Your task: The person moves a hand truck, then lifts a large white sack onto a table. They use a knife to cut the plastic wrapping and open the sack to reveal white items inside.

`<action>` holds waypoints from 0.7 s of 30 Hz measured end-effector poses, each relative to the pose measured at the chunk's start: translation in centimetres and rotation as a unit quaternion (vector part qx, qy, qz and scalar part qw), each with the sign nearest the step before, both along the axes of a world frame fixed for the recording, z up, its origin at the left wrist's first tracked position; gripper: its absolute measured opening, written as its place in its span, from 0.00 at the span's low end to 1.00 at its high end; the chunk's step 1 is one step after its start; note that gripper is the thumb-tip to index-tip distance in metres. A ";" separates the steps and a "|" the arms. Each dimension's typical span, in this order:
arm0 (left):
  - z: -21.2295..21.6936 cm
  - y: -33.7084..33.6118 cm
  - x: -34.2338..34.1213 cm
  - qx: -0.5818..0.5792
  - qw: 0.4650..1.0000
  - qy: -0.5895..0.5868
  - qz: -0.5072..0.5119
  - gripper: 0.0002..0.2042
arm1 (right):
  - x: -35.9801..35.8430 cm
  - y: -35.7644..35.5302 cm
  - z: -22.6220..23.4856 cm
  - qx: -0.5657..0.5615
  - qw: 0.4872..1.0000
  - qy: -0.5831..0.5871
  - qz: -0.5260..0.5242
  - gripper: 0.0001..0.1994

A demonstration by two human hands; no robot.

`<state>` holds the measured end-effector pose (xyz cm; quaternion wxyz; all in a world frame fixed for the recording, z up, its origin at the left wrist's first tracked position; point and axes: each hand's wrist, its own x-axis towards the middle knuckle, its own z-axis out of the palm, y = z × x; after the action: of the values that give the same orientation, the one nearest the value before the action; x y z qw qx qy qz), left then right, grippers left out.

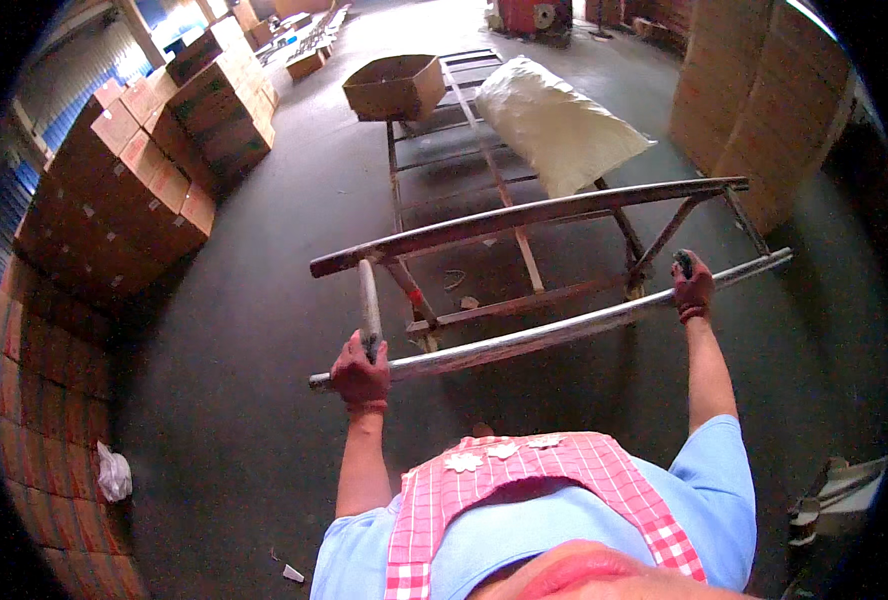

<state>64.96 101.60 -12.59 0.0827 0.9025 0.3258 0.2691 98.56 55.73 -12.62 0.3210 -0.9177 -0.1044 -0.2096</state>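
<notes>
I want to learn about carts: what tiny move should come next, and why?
I'd probably nudge the cart forward slowly: the left hand and right hand are at its near bar, while the box and big pale sack stick out past its sides, so a jerk might tip one off.

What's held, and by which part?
Metal cart, by its near silver bar: left hand closed near the bar's left end, where the side tube meets it; right hand on it toward the right, grip unclear.
</notes>
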 end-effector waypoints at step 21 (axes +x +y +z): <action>-0.4 6.7 9.5 0.040 0.999 -0.021 0.023 0.18 | 5.6 7.8 3.1 -0.037 0.999 -0.013 0.016 0.12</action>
<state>74.44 108.33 -13.04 0.0472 0.8917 0.3336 0.3022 104.20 63.50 -9.54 0.2886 -0.9244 -0.1309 -0.2125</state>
